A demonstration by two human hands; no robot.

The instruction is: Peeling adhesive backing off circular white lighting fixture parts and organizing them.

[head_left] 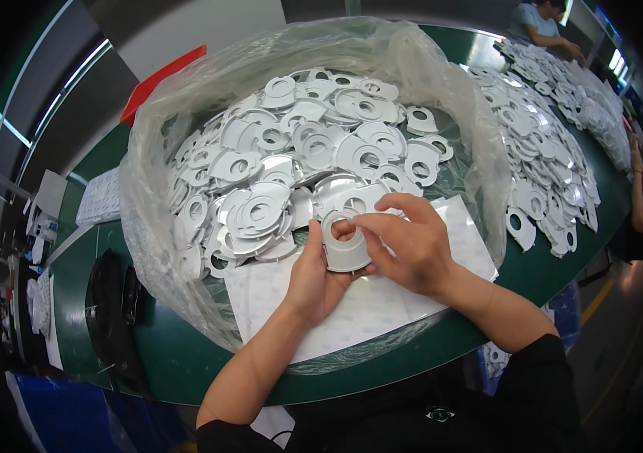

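My left hand (314,275) is closed around a white plastic part (349,260) with a round hole and a flared lower edge, its fingers passing under the part. Thumb and forefinger of my right hand (414,245) pinch at the upper right rim of the same part. Whether a smaller piece lies between those right fingertips cannot be seen. Both hands are above a white sheet (382,309) with faint print. Just beyond them, a large heap of similar white plastic parts (261,208) lies on a clear plastic bag (163,249) with its sides raised around it.
The green table (178,370) carries a second heap of white parts (540,158) to the right. At left lie a black pouch (110,317) and a pale printed sheet stack (101,198). A red bin edge (161,83) shows behind the bag. Another person (539,26) works at far right.
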